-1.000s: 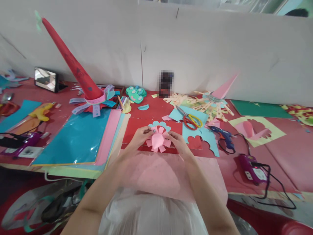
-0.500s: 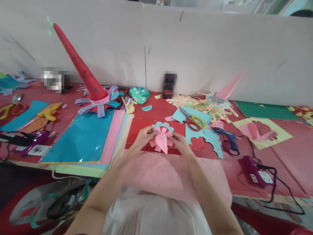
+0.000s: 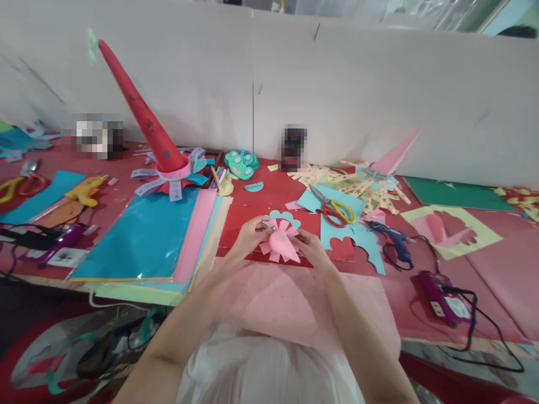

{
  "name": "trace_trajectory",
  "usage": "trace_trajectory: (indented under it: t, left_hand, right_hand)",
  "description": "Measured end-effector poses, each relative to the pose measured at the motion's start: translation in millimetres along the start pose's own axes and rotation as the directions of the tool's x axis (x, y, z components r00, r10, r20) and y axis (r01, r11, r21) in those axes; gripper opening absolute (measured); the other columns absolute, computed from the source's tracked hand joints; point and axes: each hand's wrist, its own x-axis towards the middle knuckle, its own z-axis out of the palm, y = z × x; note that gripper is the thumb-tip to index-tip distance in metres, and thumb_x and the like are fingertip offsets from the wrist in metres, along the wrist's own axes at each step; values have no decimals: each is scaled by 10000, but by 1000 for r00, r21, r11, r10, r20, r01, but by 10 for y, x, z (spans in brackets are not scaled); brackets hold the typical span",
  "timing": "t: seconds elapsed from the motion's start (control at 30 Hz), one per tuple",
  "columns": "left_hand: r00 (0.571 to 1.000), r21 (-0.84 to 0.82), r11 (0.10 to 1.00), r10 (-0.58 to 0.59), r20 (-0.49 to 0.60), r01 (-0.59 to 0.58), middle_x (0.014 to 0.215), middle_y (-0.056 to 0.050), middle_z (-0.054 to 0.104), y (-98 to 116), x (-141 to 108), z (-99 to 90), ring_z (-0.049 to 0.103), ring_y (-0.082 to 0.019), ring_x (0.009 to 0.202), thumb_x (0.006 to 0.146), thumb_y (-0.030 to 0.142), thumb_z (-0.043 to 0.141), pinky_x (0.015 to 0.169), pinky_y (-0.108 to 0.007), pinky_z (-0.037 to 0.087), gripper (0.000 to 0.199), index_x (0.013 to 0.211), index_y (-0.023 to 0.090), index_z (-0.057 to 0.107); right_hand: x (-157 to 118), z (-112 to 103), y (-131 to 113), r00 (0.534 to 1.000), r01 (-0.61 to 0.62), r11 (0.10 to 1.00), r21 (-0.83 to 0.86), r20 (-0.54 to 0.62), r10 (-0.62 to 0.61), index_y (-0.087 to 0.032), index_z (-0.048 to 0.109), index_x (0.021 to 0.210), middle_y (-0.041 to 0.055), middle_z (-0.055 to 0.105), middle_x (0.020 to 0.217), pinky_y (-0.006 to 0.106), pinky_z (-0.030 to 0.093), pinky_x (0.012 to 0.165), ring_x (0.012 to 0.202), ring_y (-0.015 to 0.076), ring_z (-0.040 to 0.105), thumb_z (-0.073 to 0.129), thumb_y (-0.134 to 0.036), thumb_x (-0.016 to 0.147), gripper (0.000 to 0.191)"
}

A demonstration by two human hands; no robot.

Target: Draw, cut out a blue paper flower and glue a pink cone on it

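Between my hands is a small pink paper cone (image 3: 283, 246) with cut tabs fanned out around its base, its tip tilted toward me and to the right. Behind it shows a light blue scalloped paper piece (image 3: 286, 215). My left hand (image 3: 255, 231) pinches the left side of the cone's tabs, fingers closed. On the right edge, my right hand (image 3: 310, 244) grips the tabs too, its fingertips partly hidden. Under the work lies red paper (image 3: 236, 224), with a large pink sheet (image 3: 295, 303) nearer to me.
Scissors (image 3: 337, 212) lie on cut blue paper to the right, near a blue glue gun (image 3: 389, 238) and a purple power strip (image 3: 445, 297). A tall red cone hat (image 3: 147, 123) stands left, behind stacked coloured sheets (image 3: 138, 241). Green cutouts (image 3: 241, 164) lie at the back.
The pink cone has turned slightly, its tip swinging to the right. Both hands keep hold of its tabs; the view has shifted a little.
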Motion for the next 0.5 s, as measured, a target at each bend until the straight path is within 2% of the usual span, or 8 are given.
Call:
trace_trajectory:
  t: [0.13,0.33,0.4,0.5]
  left_hand:
    - [1000,-29,1000,2,-4,-2,747,-11,660,38,-4,8,638,-157,712,718,311,636,656,-267,496,312,993,166,605]
    - [1000,-72,997,17,-9,-18,754,-6,657,32,14,8,636,-147,710,654,237,669,683,-271,501,332,974,164,618]
    - [999,-84,996,24,-45,-28,746,-3,651,18,35,-29,630,-139,703,649,229,669,681,-263,497,346,984,162,614]
    - [989,-95,994,35,-145,-49,703,12,626,3,80,-127,609,-124,649,698,257,624,632,-247,485,395,1079,166,576]
  right_hand:
    - [15,-21,18,999,18,1000,-6,-47,-18,-196,590,734,-54,433,542,239,221,431,466,81,294,662,-596,660,413]
    - [47,-24,76,997,22,999,41,-68,-19,-199,588,735,-70,393,518,236,215,420,419,64,274,654,-596,673,408]
    - [49,-36,72,992,39,999,29,-121,-35,-201,605,771,-72,375,493,242,236,424,412,73,284,624,-614,694,420]
    - [44,-87,56,957,78,992,-101,-271,-103,-197,636,832,-8,543,601,269,337,490,488,116,410,572,-592,745,410]
